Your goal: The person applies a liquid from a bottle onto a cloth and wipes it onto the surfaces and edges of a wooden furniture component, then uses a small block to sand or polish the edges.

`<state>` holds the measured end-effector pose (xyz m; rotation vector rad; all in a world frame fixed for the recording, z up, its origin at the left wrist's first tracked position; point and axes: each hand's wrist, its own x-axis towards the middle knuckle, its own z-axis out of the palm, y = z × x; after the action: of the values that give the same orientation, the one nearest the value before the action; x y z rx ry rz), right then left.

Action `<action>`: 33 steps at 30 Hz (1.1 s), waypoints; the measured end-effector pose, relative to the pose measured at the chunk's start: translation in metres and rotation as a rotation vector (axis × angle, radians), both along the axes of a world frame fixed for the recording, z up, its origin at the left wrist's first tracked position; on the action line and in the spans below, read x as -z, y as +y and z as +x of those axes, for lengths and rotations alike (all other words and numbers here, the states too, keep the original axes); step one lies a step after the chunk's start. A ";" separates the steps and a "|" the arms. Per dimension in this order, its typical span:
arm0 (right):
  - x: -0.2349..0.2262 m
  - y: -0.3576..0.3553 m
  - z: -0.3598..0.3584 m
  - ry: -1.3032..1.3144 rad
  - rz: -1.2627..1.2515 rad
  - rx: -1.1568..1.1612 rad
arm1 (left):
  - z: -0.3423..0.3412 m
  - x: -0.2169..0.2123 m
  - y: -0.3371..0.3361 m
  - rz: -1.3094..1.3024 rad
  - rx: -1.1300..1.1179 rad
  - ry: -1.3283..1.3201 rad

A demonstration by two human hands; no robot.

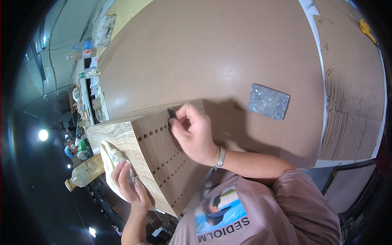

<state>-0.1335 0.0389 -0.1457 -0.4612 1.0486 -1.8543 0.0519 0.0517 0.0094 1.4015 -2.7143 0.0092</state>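
- The right hand point(195, 132) pinches a small dark piece point(170, 114) against the upper edge of the wood-grain panel point(163, 159), fingers closed tight on it.
- The left hand point(130, 183) is clamped on a pale cloth point(111, 158), pressed to the panel's near-left edge.
- To my eye, steady pressure along that edge, with the left hand bracing, would keep the drilled board from shifting.
- The panel stands tilted on the brown tabletop point(212, 49), between both hands; a grey speckled block point(268, 101) lies apart to the right.

One drilled wooden panel point(159, 151), one cloth point(112, 161), one grey block point(268, 101), perhaps four bottles.
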 end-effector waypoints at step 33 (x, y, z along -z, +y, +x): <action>0.026 -0.064 -0.068 -0.030 -0.292 -0.578 | -0.019 -0.003 0.002 0.008 0.023 0.215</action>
<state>-0.2019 -0.0248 -0.1719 -0.8111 0.5396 -1.4814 0.0333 0.0538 0.0125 1.2906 -2.5563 -0.1458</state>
